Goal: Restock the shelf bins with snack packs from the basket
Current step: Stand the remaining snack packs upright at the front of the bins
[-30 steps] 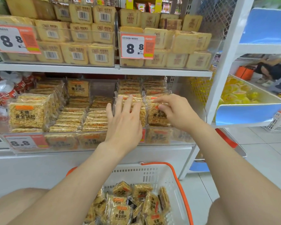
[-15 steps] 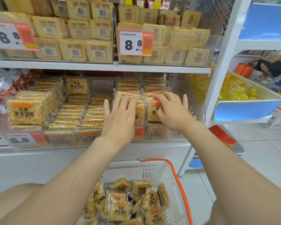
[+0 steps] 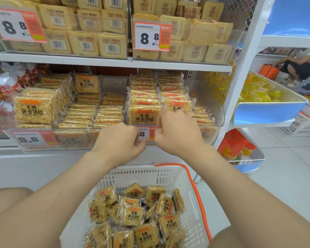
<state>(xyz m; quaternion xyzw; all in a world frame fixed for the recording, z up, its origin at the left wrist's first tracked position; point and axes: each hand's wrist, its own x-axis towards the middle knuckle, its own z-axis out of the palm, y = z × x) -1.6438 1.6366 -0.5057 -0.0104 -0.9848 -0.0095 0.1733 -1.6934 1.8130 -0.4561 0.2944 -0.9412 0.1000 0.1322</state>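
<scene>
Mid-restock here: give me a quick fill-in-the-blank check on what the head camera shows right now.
1. The loose snack packs still to be shelved lie in the white ___.
2. Its handle is coloured ___.
3. The price tag on the upper shelf reads ___.

Missing words: basket; orange; 8.8

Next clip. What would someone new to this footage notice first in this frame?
The left hand and right hand, fingers curled, sit close together at the front lip of a clear shelf bin packed with snack packs. Below, a white basket with an orange handle holds a heap of loose packs. 8.8 price tags mark the shelf above.
</scene>
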